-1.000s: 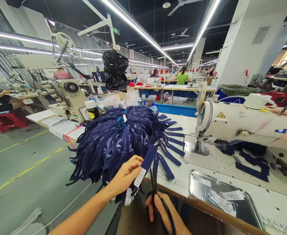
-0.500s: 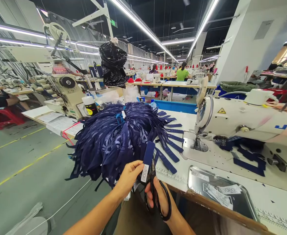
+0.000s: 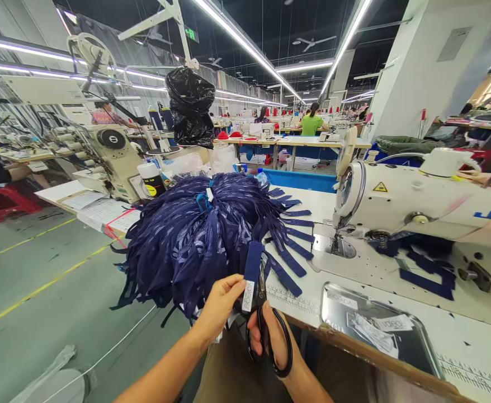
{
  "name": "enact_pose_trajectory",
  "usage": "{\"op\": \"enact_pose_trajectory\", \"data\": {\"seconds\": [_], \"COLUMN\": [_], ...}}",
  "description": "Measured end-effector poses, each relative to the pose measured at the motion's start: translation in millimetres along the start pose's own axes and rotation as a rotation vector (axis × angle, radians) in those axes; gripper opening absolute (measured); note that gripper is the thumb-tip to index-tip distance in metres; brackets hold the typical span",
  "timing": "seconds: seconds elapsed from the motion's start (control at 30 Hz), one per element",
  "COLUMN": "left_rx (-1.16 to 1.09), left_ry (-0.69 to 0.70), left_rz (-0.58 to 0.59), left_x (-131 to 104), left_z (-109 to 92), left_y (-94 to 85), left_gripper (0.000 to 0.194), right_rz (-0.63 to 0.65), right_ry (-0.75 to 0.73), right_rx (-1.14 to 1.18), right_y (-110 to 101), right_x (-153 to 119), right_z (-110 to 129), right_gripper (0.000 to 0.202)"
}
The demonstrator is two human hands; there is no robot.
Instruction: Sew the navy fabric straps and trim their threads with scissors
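- the left hand pinches the flat, matte navy fabric strip between thumb and forefinger, near the white rectangular label on its lower end
- the right hand has its fingers curled through and clamped on the black-handled metal scissors, whose blades stand just beside the strip's right edge
- the strip is held in front of the big shaggy bundle of navy fabric strips, tied with blue and lying on the white table; paler woven patterning shows among its folds
- the label reads "valege" in thin grey letters; the same word shows on the loose white labels in the shiny rounded metal tray
- the glossy cream sewing machine bears a yellow warning triangle and a blue "j", the rest of its lettering cut off
- a second ago the strip leaned further right and the scissors sat lower; now the strip is more upright, almost as it was half a second ago
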State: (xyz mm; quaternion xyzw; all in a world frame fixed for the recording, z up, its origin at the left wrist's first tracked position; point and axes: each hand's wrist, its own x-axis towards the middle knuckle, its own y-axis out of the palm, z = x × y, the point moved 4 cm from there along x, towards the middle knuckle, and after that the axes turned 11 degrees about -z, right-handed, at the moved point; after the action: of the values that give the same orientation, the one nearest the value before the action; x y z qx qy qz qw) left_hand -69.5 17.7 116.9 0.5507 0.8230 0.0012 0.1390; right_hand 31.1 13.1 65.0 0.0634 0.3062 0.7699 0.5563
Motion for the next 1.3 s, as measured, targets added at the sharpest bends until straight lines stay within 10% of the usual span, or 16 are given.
{"op": "enact_pose_trajectory", "data": {"seconds": [0.5,0.9,1.0,1.17,1.3], "left_rx": [0.158,1.698,1.533,0.854,0.756], "left_ry": [0.245,1.181,1.113,0.471,0.318], "left_rz": [0.096,0.426,0.41,0.253,0.23], "left_x": [3.5,9.5,17.6,36.0,38.5], "left_z": [-11.6,-42.1,-48.5,-57.4,-55.9], "left_y": [-10.6,50.3,55.1,37.3,29.1], "left_gripper": [0.024,0.04,0.022,0.032,0.035], "right_rz": [-0.116,-0.084,-0.128,-0.187,-0.064], "right_ry": [-0.069,0.023,-0.014,-0.07,-0.017], "right_rx": [0.105,0.177,0.138,0.014,0.023], "right_y": [-16.0,-26.6,-30.1,-33.4,-24.5], "right_x": [-10.1,-12.1,-18.5,-24.0,-13.2], "right_z": [-15.6,-27.8,-26.3,-16.9,-7.8], "right_gripper": [0.057,0.056,0.054,0.052,0.055]}}
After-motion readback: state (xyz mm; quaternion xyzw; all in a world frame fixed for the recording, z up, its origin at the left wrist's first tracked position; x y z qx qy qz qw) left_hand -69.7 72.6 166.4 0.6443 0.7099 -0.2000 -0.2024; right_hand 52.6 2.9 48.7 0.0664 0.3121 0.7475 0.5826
